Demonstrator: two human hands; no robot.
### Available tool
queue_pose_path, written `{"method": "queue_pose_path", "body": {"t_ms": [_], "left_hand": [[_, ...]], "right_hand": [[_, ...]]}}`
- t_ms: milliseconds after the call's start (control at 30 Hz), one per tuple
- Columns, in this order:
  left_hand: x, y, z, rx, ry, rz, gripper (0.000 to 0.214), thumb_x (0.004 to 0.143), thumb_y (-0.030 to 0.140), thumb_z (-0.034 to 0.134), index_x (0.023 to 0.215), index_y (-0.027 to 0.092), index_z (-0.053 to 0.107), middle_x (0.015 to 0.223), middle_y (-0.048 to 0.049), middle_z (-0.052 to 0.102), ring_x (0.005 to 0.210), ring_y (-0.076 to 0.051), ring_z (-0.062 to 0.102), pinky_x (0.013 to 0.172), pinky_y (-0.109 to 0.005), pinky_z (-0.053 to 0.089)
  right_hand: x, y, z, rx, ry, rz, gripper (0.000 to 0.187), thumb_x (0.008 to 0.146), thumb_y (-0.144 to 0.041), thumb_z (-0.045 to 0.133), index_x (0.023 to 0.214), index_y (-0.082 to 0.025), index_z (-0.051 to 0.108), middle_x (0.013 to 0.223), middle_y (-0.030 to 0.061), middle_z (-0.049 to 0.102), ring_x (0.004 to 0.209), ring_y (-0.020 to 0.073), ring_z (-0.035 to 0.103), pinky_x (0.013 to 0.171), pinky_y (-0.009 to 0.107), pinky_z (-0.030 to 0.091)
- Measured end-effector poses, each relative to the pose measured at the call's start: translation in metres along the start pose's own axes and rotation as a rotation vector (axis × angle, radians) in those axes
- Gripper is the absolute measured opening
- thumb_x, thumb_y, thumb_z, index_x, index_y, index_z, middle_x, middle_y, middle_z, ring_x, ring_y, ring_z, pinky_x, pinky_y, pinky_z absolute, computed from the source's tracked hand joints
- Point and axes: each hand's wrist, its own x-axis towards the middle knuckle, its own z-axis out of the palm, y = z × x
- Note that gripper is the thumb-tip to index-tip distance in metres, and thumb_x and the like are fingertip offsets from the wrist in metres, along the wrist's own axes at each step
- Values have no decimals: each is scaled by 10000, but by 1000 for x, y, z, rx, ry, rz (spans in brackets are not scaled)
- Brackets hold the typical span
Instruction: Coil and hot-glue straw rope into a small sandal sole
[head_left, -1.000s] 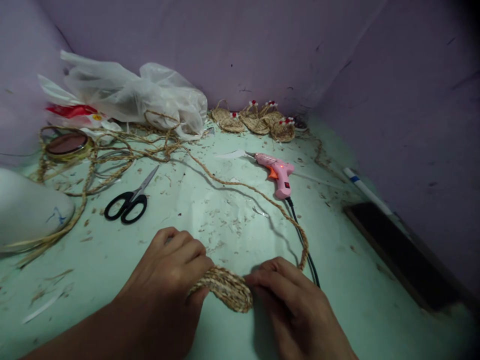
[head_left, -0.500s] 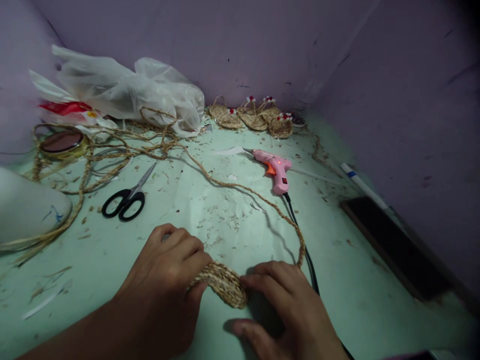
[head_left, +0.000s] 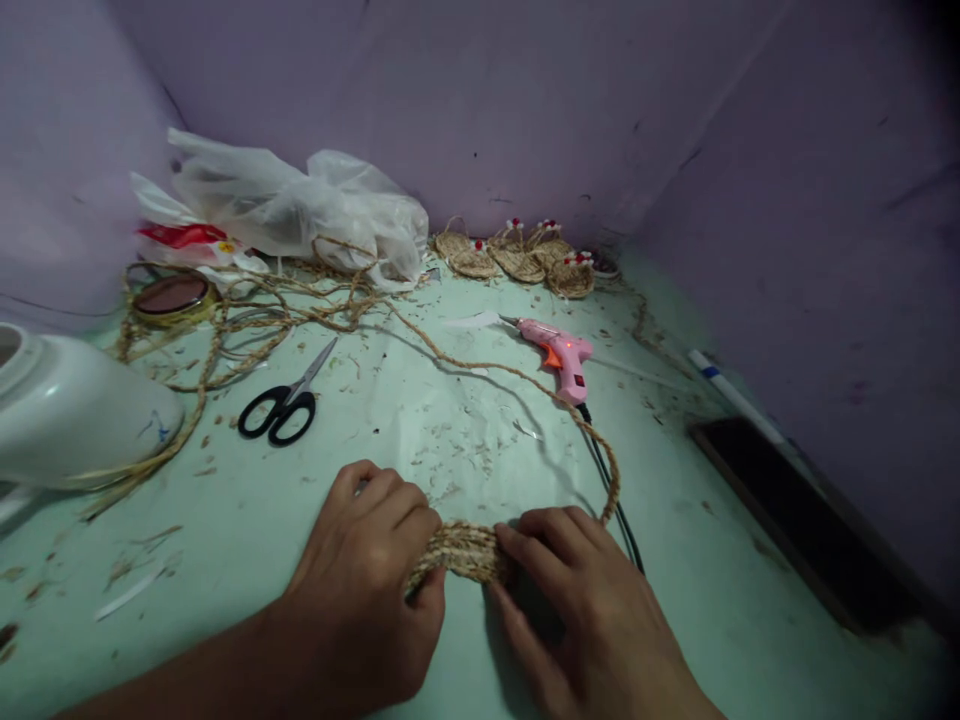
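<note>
Between my hands, low in the head view, is a small flat piece of coiled braided straw rope (head_left: 466, 550). My left hand (head_left: 379, 570) is closed on its left end, fingers on top and thumb beneath. On the right end, my right hand (head_left: 581, 590) grips with fingertips above and thumb below. A loose tail of braided rope (head_left: 517, 372) rises beside my right hand and runs back to a tangle at the left. Beyond my hands lies a pink hot glue gun (head_left: 564, 362), its small light glowing orange. Black-handled scissors (head_left: 289, 402) rest to the left.
Several woven slipper-shaped pieces (head_left: 517, 258) with red and white beads sit against the back wall. Plastic bags (head_left: 300, 210) stand at back left, a white jug (head_left: 82, 410) lies at left. A dark phone-like slab (head_left: 802, 520) and white pen (head_left: 735, 395) lie right. Fibre scraps dot the table.
My right hand has closed its fingers and thumb on the right end of the coiled rope piece, which now lies more level. The view has shifted slightly left.
</note>
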Motion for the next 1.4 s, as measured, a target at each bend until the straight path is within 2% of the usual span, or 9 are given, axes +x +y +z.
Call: {"method": "queue_pose_path", "body": {"t_ms": [167,233,400,633,900,1000,1100,1300,1400], "left_hand": [[-1,0,-3,-21,-46,-6,70,670,120,552,713,164,585,726,-47,539,752,-222,472,805,-471,353],[-1,1,-3,-19,-57,-17,74,674,114,539,710,167,576,731,-46,536,757,-221,470,812,-471,353],[-3,1,-3,-37,-74,-36,69,698,127,528,718,176,573,741,-44,533,768,-221,467,844,-487,344],[-3,0,-3,-74,-73,-35,52,685,128,549,699,178,558,722,-34,530,758,-213,462,814,-464,350],[2,-4,-9,-127,-135,-89,58,678,142,580,721,176,560,747,-28,553,791,-211,482,836,-452,335],[3,-7,-17,-154,-240,-114,115,673,155,623,775,186,581,795,-22,574,838,-212,492,876,-439,328],[4,-9,-23,-148,-289,-110,111,687,151,623,784,191,585,817,-19,579,865,-211,494,905,-429,322],[1,-6,-23,-128,-265,-99,83,728,168,596,809,185,594,811,-25,596,851,-213,502,921,-447,317],[1,-4,-19,-134,-214,-105,81,708,138,565,772,181,591,786,-37,592,823,-219,498,877,-456,337]], "right_hand": [[10,-6,0,-40,-55,-29,635,753,-190,646,1338,-123,408,1122,153,587,949,267,588,742,399,565],[17,-9,3,-21,-68,-78,558,745,-117,608,1286,-127,470,1139,155,584,960,272,587,749,410,568],[25,-14,12,112,-84,-63,225,770,-29,511,894,-167,638,884,78,641,776,217,600,656,361,560],[16,-13,26,166,16,18,399,665,-3,478,1007,-162,607,922,87,636,817,224,575,698,358,531],[24,-18,18,134,-130,79,366,698,-3,466,1002,-176,573,899,89,602,813,241,558,681,396,522],[24,-22,14,123,-64,21,412,729,-17,477,1108,-166,539,1037,118,586,922,257,545,763,419,514],[24,-24,14,111,-58,-77,257,785,-36,506,968,-183,611,995,95,614,873,237,553,727,380,511],[25,-23,22,-36,57,-254,275,796,10,476,921,-141,669,845,61,688,763,212,568,727,352,501],[21,-26,29,-100,144,-241,330,788,17,406,835,-170,673,783,50,688,732,210,565,666,322,487]]}}
